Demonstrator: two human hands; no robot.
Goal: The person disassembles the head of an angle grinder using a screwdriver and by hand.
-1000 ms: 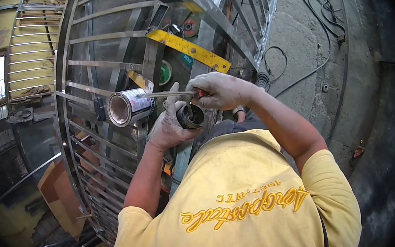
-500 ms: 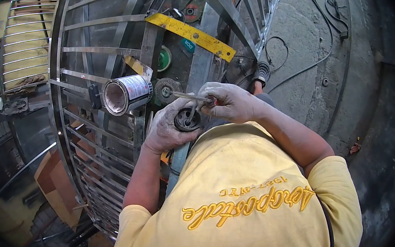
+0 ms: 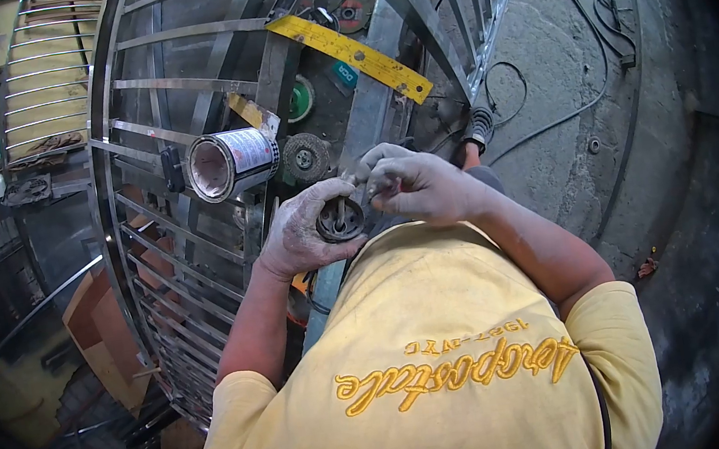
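Above a steel gate frame (image 3: 143, 143) laid flat, the left hand (image 3: 302, 231) is cupped closed around a small round black wheel (image 3: 340, 219), its open face turned up. Just right of it, touching, the right hand (image 3: 422, 188) pinches a thin metal tool (image 3: 355, 174) whose long axis angles down-left into the wheel's centre.

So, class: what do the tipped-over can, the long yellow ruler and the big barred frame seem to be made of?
Can: thin metal, going by its bright rim, with a printed paper or painted label.
Yellow ruler: probably painted metal; flat, straight, worn at the edges.
Barred frame: bare steel, perhaps stainless; grey, reflective bars.
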